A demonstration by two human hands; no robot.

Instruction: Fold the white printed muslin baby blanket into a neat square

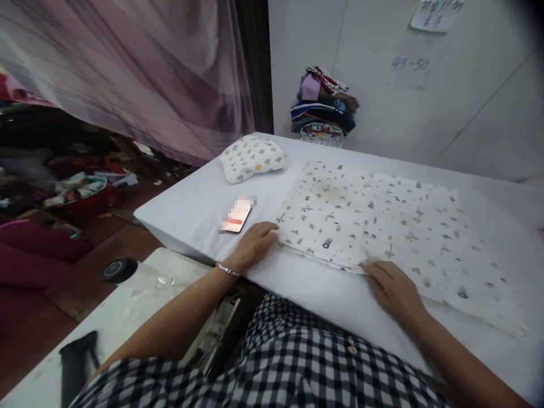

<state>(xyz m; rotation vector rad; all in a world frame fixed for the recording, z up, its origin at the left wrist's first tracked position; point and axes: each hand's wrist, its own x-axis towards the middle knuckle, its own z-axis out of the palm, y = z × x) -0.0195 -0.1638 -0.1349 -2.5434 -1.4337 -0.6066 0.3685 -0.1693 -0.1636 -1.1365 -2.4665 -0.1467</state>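
Observation:
A white cloth with small grey and brown printed figures [357, 221] lies spread on the white-covered table, its near edge showing more than one layer. At its near left corner, my left hand [257, 243] pinches the edge between thumb and fingers. Further right along that same edge, my right hand [391, 286] has its fingers closed on the fabric. A phone [240, 215] with a lit screen lies just beyond my left hand. Farther back rests a bundled white cloth with a grey print [254, 158].
Folded clothes [325, 107] are stacked against the wall behind the table [191, 226]. A mauve curtain [170, 68] hangs at the left. Beside my left arm is a pale side surface [140, 306], with a round black object [119, 270] and a dark object [76, 362].

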